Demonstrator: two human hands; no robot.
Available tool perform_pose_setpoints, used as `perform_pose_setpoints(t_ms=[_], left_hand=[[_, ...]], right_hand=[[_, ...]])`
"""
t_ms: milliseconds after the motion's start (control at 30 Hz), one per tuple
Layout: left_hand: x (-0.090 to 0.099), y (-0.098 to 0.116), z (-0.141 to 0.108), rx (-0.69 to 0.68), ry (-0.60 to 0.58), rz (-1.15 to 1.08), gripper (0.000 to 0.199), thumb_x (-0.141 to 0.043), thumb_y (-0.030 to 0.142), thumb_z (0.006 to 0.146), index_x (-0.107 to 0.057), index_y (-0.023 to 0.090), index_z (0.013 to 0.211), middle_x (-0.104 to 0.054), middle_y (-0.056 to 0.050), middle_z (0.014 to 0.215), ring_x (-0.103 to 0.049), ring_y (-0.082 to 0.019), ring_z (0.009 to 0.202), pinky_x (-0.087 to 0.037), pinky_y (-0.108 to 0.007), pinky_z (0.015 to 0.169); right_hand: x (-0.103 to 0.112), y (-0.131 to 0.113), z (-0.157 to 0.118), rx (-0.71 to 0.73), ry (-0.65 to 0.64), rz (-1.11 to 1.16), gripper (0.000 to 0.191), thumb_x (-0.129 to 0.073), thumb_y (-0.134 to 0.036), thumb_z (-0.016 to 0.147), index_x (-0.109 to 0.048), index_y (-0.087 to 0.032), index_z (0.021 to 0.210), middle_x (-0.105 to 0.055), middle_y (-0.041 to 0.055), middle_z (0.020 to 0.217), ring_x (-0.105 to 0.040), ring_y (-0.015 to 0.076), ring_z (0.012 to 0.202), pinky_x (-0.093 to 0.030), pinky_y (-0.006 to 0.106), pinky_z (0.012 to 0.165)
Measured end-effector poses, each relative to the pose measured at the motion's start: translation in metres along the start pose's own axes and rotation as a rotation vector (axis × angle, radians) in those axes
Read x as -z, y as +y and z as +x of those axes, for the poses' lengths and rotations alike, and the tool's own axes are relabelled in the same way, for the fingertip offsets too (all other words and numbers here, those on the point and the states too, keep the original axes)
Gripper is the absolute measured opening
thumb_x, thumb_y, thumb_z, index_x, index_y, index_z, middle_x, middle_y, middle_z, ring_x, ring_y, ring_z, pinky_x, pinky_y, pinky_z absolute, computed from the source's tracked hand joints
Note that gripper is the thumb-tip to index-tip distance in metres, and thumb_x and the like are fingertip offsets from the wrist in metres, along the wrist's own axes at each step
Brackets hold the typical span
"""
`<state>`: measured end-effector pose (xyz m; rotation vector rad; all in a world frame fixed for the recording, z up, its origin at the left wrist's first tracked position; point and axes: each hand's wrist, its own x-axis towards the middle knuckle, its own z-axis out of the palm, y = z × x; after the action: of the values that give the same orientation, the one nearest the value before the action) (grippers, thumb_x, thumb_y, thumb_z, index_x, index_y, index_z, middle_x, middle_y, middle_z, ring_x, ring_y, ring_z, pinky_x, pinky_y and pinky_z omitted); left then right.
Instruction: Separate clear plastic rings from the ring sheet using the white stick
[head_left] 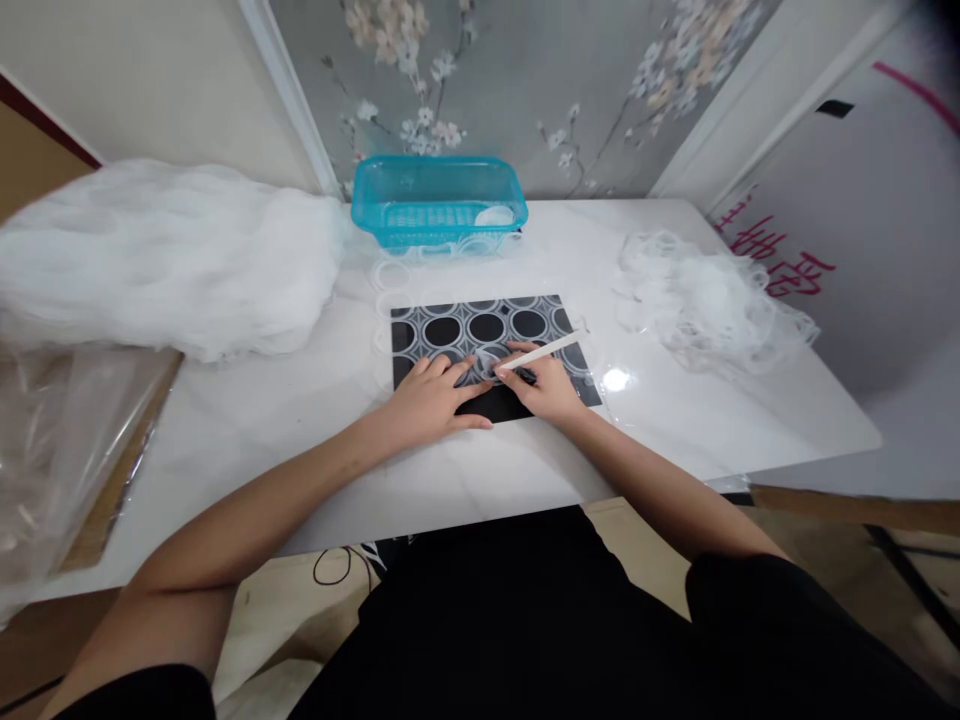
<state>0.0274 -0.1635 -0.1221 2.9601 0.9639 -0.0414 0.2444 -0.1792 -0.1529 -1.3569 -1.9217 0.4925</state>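
Observation:
A black sheet (510, 404) lies on the white table, with white lace patterned in rings (486, 327) spread over it. My left hand (433, 398) rests palm down on the sheet's left part, fingers spread over the lace. On the right, my right hand (546, 385) is closed around a thin white stick-like tool (551, 349) that slants up to the right. The tool's lower end is by the right fingertips, near a small whitish piece (486, 364) between both hands. Whether the tool's tip touches the lace is too small to tell.
Behind the sheet stands a blue plastic basket (439, 215) with a white piece inside. A big heap of white fabric (172, 260) fills the left side of the table (255, 450). To the right lies a loose pile of lace rings (705, 305). Clear plastic (67, 440) covers the left edge.

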Motion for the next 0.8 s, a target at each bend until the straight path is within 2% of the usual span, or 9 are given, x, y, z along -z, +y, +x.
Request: perform_pose_setpoints(t_ms=[133, 233, 300, 400, 467, 567, 633, 733, 800], left_hand=[[-0.001, -0.003, 0.002, 0.007, -0.004, -0.061, 0.066, -0.029, 0.070, 0.086, -0.048, 0.033, 0.137, -0.039, -0.010, 0.146, -0.041, -0.032, 0.115, -0.029, -0.042, 0.092], [0.002, -0.007, 0.005, 0.037, -0.065, -0.189, 0.061, -0.026, 0.071, 0.087, -0.050, 0.039, 0.134, -0.041, -0.007, 0.143, -0.040, -0.033, 0.115, -0.029, -0.045, 0.091], [0.003, -0.011, 0.007, 0.049, -0.101, -0.262, 0.059, -0.025, 0.071, 0.087, -0.052, 0.042, 0.131, -0.042, -0.006, 0.141, -0.040, -0.033, 0.115, -0.029, -0.046, 0.090], [0.005, -0.014, 0.009, 0.040, -0.101, -0.295, 0.059, -0.024, 0.071, 0.087, -0.053, 0.042, 0.130, -0.042, -0.006, 0.140, -0.039, -0.033, 0.116, -0.029, -0.046, 0.090], [0.005, -0.016, 0.009, 0.027, -0.094, -0.310, 0.057, -0.025, 0.069, 0.088, -0.052, 0.042, 0.130, -0.042, -0.006, 0.141, -0.038, -0.033, 0.118, -0.028, -0.047, 0.091], [0.006, -0.016, 0.008, 0.015, -0.099, -0.336, 0.054, -0.026, 0.068, 0.089, -0.053, 0.043, 0.129, -0.043, -0.005, 0.141, -0.037, -0.032, 0.120, -0.028, -0.047, 0.093], [0.006, -0.016, 0.007, 0.008, -0.091, -0.330, 0.054, -0.028, 0.067, 0.089, -0.053, 0.042, 0.129, -0.043, -0.005, 0.141, -0.037, -0.032, 0.120, -0.028, -0.047, 0.094], [0.006, -0.016, 0.005, -0.001, -0.082, -0.307, 0.056, -0.032, 0.068, 0.088, -0.051, 0.041, 0.132, -0.042, -0.006, 0.142, -0.037, -0.032, 0.119, -0.028, -0.048, 0.095], [0.006, -0.017, 0.004, -0.007, -0.089, -0.302, 0.057, -0.033, 0.069, 0.087, -0.050, 0.041, 0.132, -0.041, -0.006, 0.143, -0.037, -0.032, 0.120, -0.029, -0.048, 0.095]], right_hand=[[-0.002, -0.004, -0.003, 0.041, -0.005, -0.095, 0.017, -0.053, -0.028, 0.087, -0.070, -0.023, 0.088, -0.074, 0.0034, 0.095, -0.057, 0.0275, 0.117, -0.041, 0.047, 0.101], [-0.006, -0.011, -0.011, 0.121, 0.011, -0.311, 0.018, -0.050, -0.025, 0.088, -0.069, -0.025, 0.090, -0.074, 0.0023, 0.093, -0.052, 0.0268, 0.122, -0.021, 0.052, 0.113], [-0.008, -0.014, -0.012, 0.193, 0.000, -0.445, 0.018, -0.051, -0.021, 0.087, -0.068, -0.026, 0.091, -0.075, 0.0009, 0.091, -0.049, 0.0259, 0.124, -0.008, 0.053, 0.116], [-0.004, -0.009, 0.002, 0.244, -0.001, -0.568, 0.019, -0.051, -0.018, 0.085, -0.066, -0.028, 0.092, -0.074, 0.0004, 0.089, -0.049, 0.0257, 0.121, -0.002, 0.056, 0.115], [0.005, -0.003, 0.024, 0.165, 0.103, -0.603, 0.020, -0.048, -0.020, 0.087, -0.066, -0.026, 0.090, -0.073, 0.0026, 0.087, -0.052, 0.0267, 0.115, -0.005, 0.059, 0.113], [0.023, 0.008, 0.059, -0.001, 0.307, -0.579, 0.023, -0.044, -0.024, 0.089, -0.067, -0.021, 0.088, -0.071, 0.0081, 0.090, -0.053, 0.0296, 0.110, -0.018, 0.060, 0.108], [0.033, 0.012, 0.072, -0.048, 0.387, -0.540, 0.024, -0.043, -0.025, 0.090, -0.067, -0.019, 0.089, -0.070, 0.0104, 0.094, -0.053, 0.0311, 0.109, -0.024, 0.059, 0.105], [0.035, 0.016, 0.071, -0.066, 0.433, -0.457, 0.024, -0.045, -0.028, 0.090, -0.067, -0.019, 0.087, -0.070, 0.0104, 0.097, -0.056, 0.0306, 0.104, -0.034, 0.054, 0.100], [0.030, 0.018, 0.062, -0.085, 0.401, -0.381, 0.023, -0.049, -0.031, 0.088, -0.068, -0.019, 0.083, -0.071, 0.0107, 0.095, -0.059, 0.0297, 0.099, -0.041, 0.048, 0.094]])
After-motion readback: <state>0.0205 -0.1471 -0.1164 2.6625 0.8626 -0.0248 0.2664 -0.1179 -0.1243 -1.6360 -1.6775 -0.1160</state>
